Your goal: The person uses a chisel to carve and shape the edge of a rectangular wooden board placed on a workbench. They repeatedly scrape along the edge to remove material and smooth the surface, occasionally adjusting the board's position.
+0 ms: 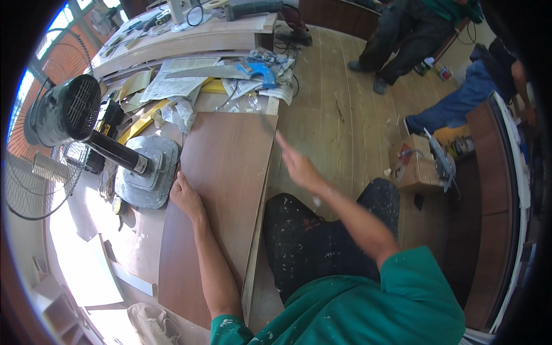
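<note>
A long brown wood-grain panel (pixel 221 172) lies on the worktable before me, its right edge near my knees. My left hand (pixel 187 195) grips the panel's left edge, beside the grey base of a fan. At the panel's far right corner, my right hand (pixel 300 168) is closed around a thin, dark, blade-like tool (pixel 267 124). Motion smears that tool, so its kind is unclear. It crosses the panel's right edge. Beyond the panel, a handsaw with a blue handle (pixel 260 73) rests on newspaper.
A black fan (pixel 72 109) stands left of the panel, near a tape measure (pixel 117 206) and a yellow level (pixel 141 123). A second bench (pixel 241 35) holds an angle grinder (pixel 253 8). Two people are at the upper right, near a wooden box (pixel 415 169) on the floor.
</note>
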{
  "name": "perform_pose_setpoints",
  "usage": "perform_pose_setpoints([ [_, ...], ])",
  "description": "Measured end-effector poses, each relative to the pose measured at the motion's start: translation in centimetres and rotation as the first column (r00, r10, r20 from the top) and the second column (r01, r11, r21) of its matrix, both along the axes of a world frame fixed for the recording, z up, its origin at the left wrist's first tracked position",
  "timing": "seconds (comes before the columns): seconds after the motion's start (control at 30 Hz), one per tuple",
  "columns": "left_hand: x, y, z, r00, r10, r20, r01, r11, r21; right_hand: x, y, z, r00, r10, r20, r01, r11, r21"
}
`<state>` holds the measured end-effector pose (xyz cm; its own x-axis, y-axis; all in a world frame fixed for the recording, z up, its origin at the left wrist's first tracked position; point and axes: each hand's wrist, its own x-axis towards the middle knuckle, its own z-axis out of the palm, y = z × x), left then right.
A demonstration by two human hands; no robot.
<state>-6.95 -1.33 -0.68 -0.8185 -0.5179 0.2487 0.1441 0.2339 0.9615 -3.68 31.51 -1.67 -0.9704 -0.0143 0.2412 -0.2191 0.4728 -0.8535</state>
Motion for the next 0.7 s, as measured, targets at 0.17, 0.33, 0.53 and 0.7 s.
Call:
perform_pose_setpoints([
  [0.17,0.1,0.7,0.0,1.000,-0.007,0.025,0.007,1.000,0.007,1.4,0.7,-2.3,0.995,-0.025,-0.098,0.029,0.999,0.038],
  [0.33,-0.1,0.0,-0.4,1.000,0.017,0.005,-0.017,1.000,-0.008,0.5,0.6,1.0,0.990,-0.068,0.127,0.053,0.992,0.117],
  [0.53,0.1,0.7,0.3,1.000,0.027,0.016,-0.027,0.999,-0.034,-1.9,2.5,2.3,0.987,-0.084,0.139,0.037,0.949,0.314],
  [0.7,0.4,0.3,0.4,0.997,0.066,0.031,-0.064,0.996,-0.057,7.0,-3.1,6.7,0.924,-0.011,0.382,-0.087,0.967,0.238],
])
